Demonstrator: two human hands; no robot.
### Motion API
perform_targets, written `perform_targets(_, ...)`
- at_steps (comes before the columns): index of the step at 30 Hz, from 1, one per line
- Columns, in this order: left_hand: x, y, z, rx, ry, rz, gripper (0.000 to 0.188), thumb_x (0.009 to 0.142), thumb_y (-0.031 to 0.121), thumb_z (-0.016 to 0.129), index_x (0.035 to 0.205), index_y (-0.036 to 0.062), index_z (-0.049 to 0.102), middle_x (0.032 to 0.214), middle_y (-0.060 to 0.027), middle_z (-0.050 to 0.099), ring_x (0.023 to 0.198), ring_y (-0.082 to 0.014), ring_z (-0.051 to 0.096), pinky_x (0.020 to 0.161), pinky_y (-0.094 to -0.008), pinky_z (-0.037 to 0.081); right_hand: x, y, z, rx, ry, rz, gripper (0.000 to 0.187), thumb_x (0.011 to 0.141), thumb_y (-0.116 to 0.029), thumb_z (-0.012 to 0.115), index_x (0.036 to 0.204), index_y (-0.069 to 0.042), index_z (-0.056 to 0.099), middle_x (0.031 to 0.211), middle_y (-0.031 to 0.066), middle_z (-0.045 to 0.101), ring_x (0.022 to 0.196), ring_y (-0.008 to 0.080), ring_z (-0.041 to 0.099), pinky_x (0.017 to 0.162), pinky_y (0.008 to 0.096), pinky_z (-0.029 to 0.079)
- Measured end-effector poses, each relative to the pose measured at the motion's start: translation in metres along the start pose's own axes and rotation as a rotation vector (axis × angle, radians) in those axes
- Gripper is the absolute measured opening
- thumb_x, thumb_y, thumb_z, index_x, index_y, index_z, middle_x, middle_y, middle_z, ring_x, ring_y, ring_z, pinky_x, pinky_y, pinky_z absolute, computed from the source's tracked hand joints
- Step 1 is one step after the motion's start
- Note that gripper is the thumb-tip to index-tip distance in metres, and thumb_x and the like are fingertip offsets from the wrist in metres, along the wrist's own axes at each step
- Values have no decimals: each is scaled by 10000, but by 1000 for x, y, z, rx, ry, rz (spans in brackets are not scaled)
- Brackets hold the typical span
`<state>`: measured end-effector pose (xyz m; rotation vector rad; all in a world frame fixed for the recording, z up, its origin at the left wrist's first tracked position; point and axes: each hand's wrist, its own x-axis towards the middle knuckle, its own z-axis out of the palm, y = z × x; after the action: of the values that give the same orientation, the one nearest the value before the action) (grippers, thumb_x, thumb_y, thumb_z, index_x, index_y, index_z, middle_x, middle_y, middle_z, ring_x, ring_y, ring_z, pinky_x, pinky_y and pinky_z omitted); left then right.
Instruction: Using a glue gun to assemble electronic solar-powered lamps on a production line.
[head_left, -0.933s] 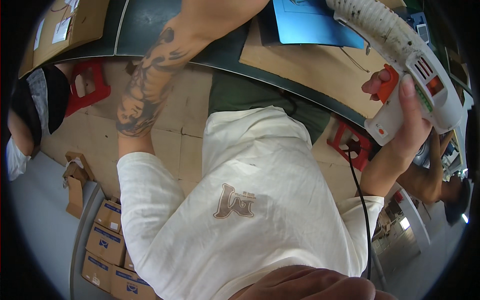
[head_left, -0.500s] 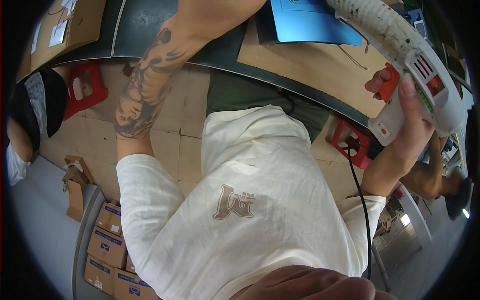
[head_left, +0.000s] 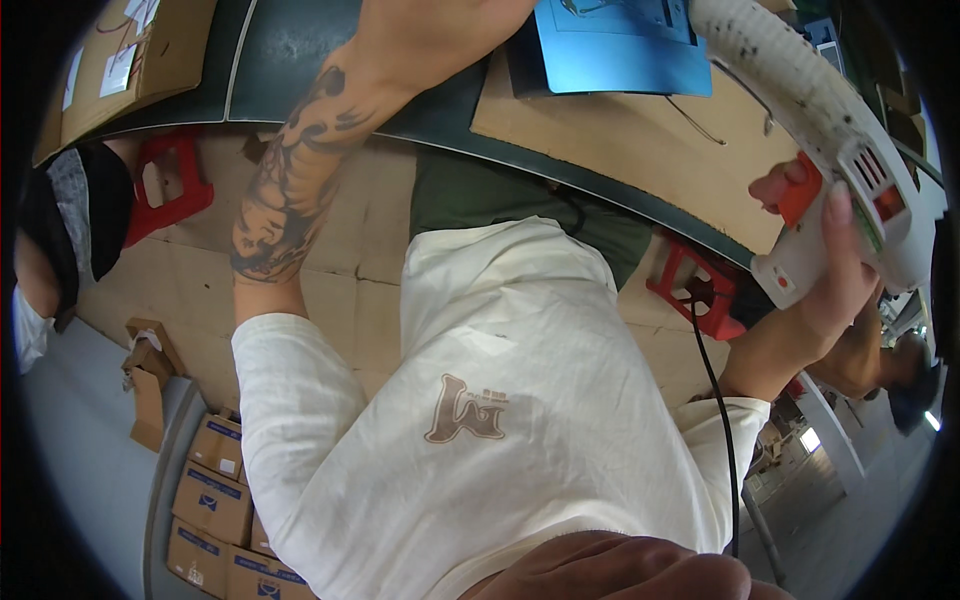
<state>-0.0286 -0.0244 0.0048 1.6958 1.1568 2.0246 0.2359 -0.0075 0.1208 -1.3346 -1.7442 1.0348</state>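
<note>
My right hand (head_left: 835, 245) grips the handle of a white glue gun (head_left: 840, 130) with dark stains along its body. A finger rests on the gun's orange trigger (head_left: 803, 190), and the thumb lies along its side. The front end points up toward a blue metal panel or box (head_left: 625, 60) on the table. My left hand (head_left: 440, 30) reaches to the top edge of the picture, just left of the blue piece. Its fingers are cut off there, so what they touch cannot be seen.
Under the blue piece lies a cardboard sheet (head_left: 600, 120) on the dark green table (head_left: 300, 60). A carton (head_left: 150, 60) stands at the left. Red stools (head_left: 175, 190) are below the table, and stacked cartons (head_left: 215, 500) sit lower left. A black cable (head_left: 715, 400) hangs at the right. Other people are nearby on both sides.
The glue gun and my right hand have shifted a little right and down. The blue piece sits slightly lower in the picture. My left arm has hardly moved.
</note>
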Motion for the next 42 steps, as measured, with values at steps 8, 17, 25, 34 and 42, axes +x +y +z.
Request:
perform_targets(8, -2, -5, 0, 20, -4, 53, 249, 922, 83, 684, 1161, 24, 714, 1045, -143, 747, 891, -226, 743, 739, -251, 583, 4, -4, -17, 81, -188, 129, 471, 837, -234, 659, 1142, 116, 584, 859, 202, 673, 695, 273, 666, 681, 362, 568)
perform_targets(17, 0, -2, 0, 42, -13, 23, 248, 917, 77, 687, 1156, 19, 716, 1016, -151, 747, 864, -231, 744, 717, -249, 579, 6, -11, -10, -3, -242, 137, 486, 822, -249, 673, 1155, 96, 594, 844, 189, 671, 669, 250, 643, 636, 336, 524)
perform_targets(25, 1, 4, 1, -11, -7, -30, 248, 908, 67, 692, 1149, 17, 715, 1010, -155, 745, 866, -237, 742, 725, -265, 580, 3, -16, -10, -110, -144, 120, 450, 824, -236, 679, 1132, 84, 610, 794, 167, 657, 640, 214, 611, 604, 294, 456)
perform_targets(34, 0, 3, 2, -65, 7, -24, 245, 908, 69, 692, 1147, 20, 713, 1014, -154, 743, 864, -242, 741, 739, -272, 580, 13, -34, -17, -302, -203, 67, 446, 849, -317, 721, 1114, 32, 643, 805, 127, 671, 671, 193, 618, 624, 288, 449)
perform_targets(42, 8, 19, -11, 362, -181, 131, 247, 910, 60, 685, 1154, 25, 708, 1035, -157, 738, 889, -255, 738, 760, -282, 580, 31, -61, -23, -654, -340, -20, 456, 830, -326, 754, 1103, 26, 656, 871, 142, 690, 746, 215, 647, 718, 316, 486)
